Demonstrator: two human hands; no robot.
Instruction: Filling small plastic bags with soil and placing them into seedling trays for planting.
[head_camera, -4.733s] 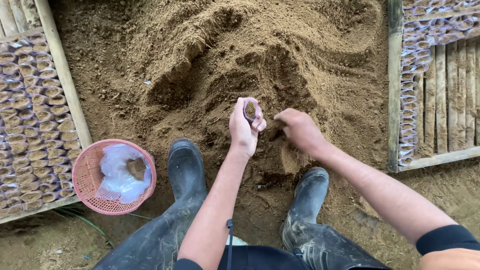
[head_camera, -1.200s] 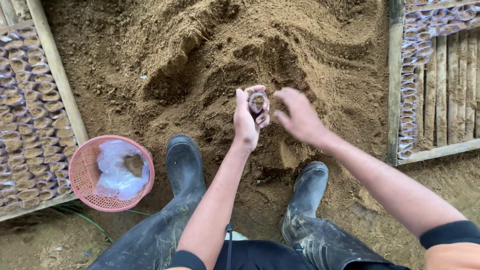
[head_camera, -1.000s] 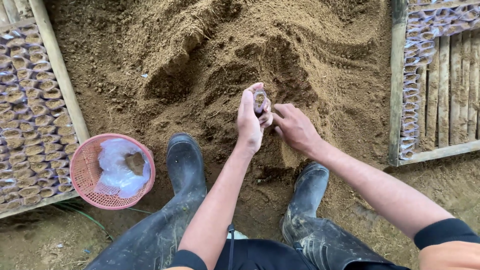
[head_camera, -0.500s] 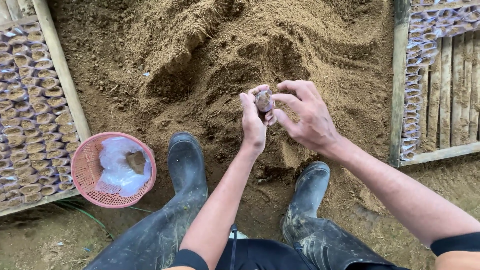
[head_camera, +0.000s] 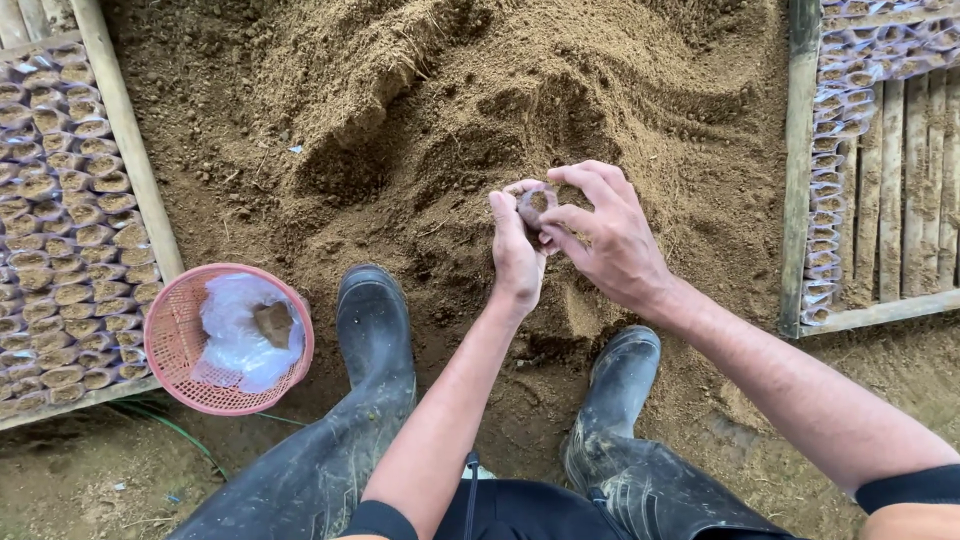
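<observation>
- Both hands now meet above the soil heap (head_camera: 480, 120).
- Left hand (head_camera: 517, 252) grips the small soil-filled bag (head_camera: 533, 206).
- Right hand (head_camera: 610, 240), earlier open beside it, now pinches the bag's rim.

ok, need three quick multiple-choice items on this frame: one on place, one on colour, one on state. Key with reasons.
1. Where is the basket?
A. beside the left boot
B. on the soil heap
C. in the right hand

2. What colour is the basket?
A. blue
B. pink
C. black

3. What is in the small bag?
A. water
B. nothing
C. soil

A: it sits on the ground next to the left boot.
B: its mesh wall is pink.
C: brown soil shows at the mouth, between the left hand and the right hand.
</observation>
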